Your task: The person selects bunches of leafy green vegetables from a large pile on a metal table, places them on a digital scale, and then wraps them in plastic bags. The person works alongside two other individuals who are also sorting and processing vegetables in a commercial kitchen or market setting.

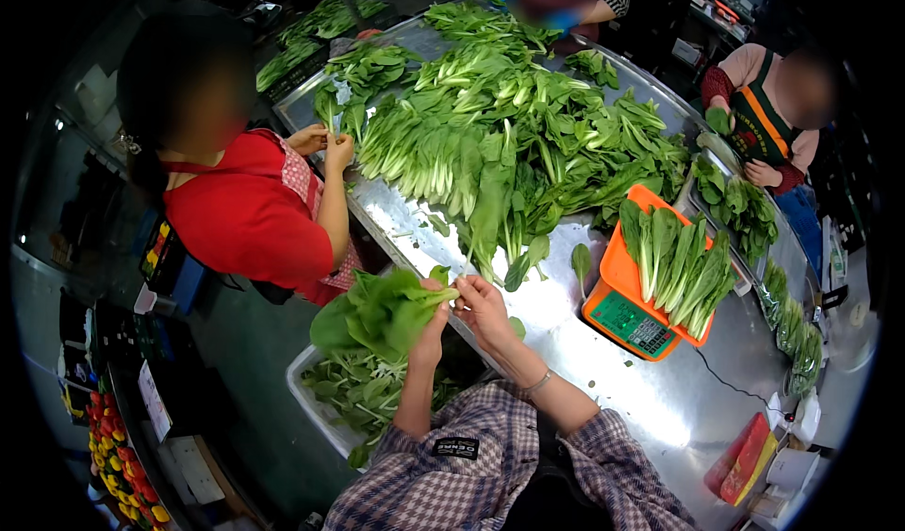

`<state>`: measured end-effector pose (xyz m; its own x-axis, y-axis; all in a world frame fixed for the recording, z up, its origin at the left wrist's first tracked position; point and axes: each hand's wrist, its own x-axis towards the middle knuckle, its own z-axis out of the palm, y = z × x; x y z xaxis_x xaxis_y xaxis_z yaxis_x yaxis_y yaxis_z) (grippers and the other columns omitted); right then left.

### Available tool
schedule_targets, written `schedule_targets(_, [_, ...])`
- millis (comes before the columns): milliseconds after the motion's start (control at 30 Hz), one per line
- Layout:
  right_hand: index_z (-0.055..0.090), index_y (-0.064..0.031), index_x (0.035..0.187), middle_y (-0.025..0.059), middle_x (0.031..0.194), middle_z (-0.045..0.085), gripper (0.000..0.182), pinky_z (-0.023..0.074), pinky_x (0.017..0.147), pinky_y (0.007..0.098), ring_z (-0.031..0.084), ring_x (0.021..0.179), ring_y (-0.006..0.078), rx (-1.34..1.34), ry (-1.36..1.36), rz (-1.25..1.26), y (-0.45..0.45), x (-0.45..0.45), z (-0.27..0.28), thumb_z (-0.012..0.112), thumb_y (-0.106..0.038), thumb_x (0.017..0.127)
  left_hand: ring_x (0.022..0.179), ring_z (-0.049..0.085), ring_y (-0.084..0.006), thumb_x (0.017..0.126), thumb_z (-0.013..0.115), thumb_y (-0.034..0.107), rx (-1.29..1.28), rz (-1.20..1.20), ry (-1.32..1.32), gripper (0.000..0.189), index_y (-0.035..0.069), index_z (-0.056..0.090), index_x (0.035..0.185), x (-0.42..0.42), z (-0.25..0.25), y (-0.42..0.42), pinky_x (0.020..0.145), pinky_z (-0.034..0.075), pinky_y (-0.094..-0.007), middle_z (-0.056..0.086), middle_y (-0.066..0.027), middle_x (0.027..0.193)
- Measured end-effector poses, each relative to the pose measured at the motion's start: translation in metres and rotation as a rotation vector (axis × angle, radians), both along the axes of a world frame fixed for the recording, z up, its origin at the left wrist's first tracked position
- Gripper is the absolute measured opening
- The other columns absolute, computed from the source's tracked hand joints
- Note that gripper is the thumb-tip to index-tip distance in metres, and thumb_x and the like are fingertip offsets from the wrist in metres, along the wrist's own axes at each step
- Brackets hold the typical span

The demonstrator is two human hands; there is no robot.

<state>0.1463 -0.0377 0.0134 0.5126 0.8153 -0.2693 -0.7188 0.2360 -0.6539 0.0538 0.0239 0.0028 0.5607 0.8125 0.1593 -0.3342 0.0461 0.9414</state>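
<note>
My left hand (pixel 430 329) grips a leafy green vegetable (pixel 382 312) near its stem, its leaves spreading to the left. At its pale stem end are the pinched fingertips of my right hand (pixel 484 312), with a thin stalk between thumb and finger. Below the held greens, a white plastic tub (pixel 304 389) contains loose leaves and stems. Beyond my hands, a big heap of leafy greens (pixel 488 121) lies on the metal table (pixel 565 333). To the right, an orange digital scale (pixel 629 326) bears an orange tray (pixel 615 266) with a row of greens on it.
A co-worker in red (pixel 247 205) handles greens at the left edge of the table. Another with blue gloves stands at the far end, and a third in an apron (pixel 763 117) at the right. Bagged greens (pixel 792 333) and a power cord (pixel 735 386) lie along the right side.
</note>
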Motion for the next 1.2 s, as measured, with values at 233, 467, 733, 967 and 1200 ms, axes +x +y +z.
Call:
schedule_targets(233, [0.052, 0.0001, 0.083, 0.0098, 0.067, 0.054, 0.029, 0.0454, 0.057, 0.0362, 0.054, 0.059, 0.0258, -0.356, -1.237, 0.211, 0.012, 0.011, -0.051, 0.06, -0.028, 0.082, 0.084, 0.042, -0.0141, 0.073, 0.056, 0.003, -0.189, 0.037, -0.505, 0.03, 0.009, 0.039, 0.097, -0.028, 0.068, 0.023, 0.068, 0.04, -0.0261, 0.04, -0.0049, 0.09])
schedule_targets(467, [0.049, -0.0008, 0.092, 0.0132, 0.083, 0.051, 0.045, 0.0435, 0.061, 0.0379, 0.053, 0.074, 0.0276, -0.952, -1.843, -0.189, 0.004, 0.049, -0.069, 0.069, -0.036, 0.071, 0.084, 0.044, -0.0149, 0.082, 0.058, 0.008, -0.391, 0.025, -0.334, 0.015, 0.009, 0.047, 0.092, -0.023, 0.033, 0.036, 0.073, 0.043, -0.0326, 0.044, -0.0022, 0.084])
schedule_targets(733, [0.052, -0.0098, 0.1, -0.005, 0.083, 0.051, 0.024, 0.0412, 0.066, 0.0238, 0.047, 0.075, 0.0055, -0.204, -0.119, 0.227, -0.033, 0.07, -0.048, 0.063, -0.024, 0.083, 0.075, 0.061, -0.0199, 0.08, 0.062, 0.003, -0.623, 0.007, 0.128, 0.017, -0.001, 0.053, 0.094, 0.004, -0.008, 0.024, 0.067, 0.052, -0.0313, 0.06, -0.0123, 0.086])
schedule_targets(967, [0.056, -0.0043, 0.099, -0.0009, 0.081, 0.056, 0.024, 0.0435, 0.067, 0.0235, 0.052, 0.075, 0.0082, -0.156, -0.646, 0.09, -0.028, 0.039, -0.033, 0.065, -0.018, 0.081, 0.079, 0.059, -0.0147, 0.076, 0.066, 0.001, -0.294, 0.076, 0.266, 0.033, -0.004, 0.053, 0.106, 0.016, -0.001, 0.0, 0.072, 0.048, -0.0273, 0.061, -0.0079, 0.093])
schedule_targets(1200, [0.055, -0.0002, 0.107, 0.003, 0.089, 0.06, 0.028, 0.0457, 0.066, 0.0225, 0.054, 0.08, 0.0085, -0.215, -0.809, 0.103, -0.027, 0.013, -0.013, 0.06, -0.016, 0.085, 0.091, 0.056, -0.0159, 0.076, 0.065, -0.002, -0.366, 0.041, 0.2, 0.038, -0.001, 0.051, 0.111, 0.013, 0.006, 0.004, 0.078, 0.045, -0.0281, 0.057, -0.0058, 0.102])
